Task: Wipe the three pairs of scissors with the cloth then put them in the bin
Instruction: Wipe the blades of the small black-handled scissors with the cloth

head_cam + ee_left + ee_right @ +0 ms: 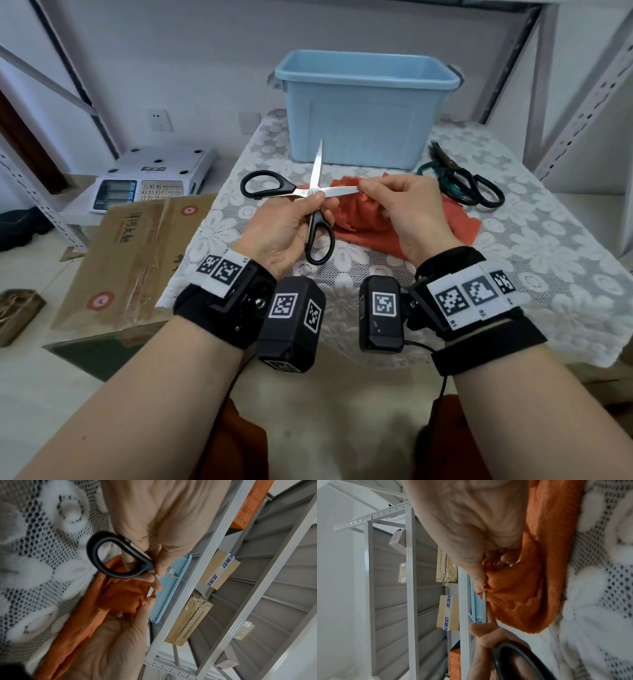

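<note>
Left hand [287, 226] pinches the open scissors [308, 195] near the pivot, right hand [407, 209] squeezes the orange cloth [363, 219] around one blade tip above the table, so I'd hold the stiff, slick, sharp steel by its handles.

A scale [154, 176] beside a cardboard box [133, 253], left of the table.

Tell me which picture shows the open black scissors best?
The head view. There the whole black scissors show, both blades spread, the left hand gripping them near the pivot and the right hand wiping one blade tip with the orange cloth. The left wrist view shows only one handle loop; the right wrist view shows part of a loop.
</note>
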